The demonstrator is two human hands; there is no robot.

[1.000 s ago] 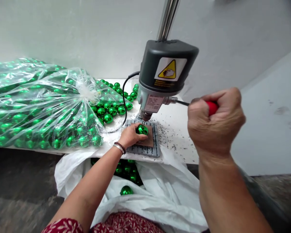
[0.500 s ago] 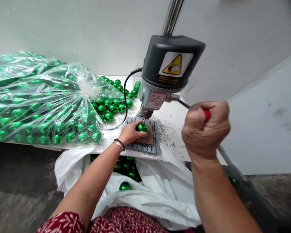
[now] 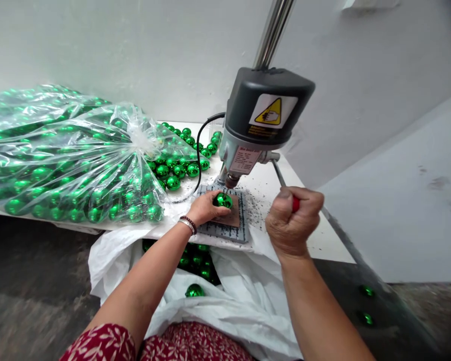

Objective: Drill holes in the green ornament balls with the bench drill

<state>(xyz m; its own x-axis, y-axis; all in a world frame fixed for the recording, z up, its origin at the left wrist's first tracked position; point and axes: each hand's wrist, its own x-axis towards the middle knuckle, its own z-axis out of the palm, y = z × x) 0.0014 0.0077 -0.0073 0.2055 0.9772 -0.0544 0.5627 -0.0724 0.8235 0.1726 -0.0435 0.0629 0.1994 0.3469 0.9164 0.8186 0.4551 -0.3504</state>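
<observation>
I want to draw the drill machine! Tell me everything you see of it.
The drill machine has a dark cover with a yellow warning sticker, a paler, metal-looking body and a shiny pole, slanted in this view. A cable leaves its side; its base sits on the white table. The right grip holds the red knob on its lever. Its bit points down at the green ball in the left grip; whether they touch is unclear.
</observation>
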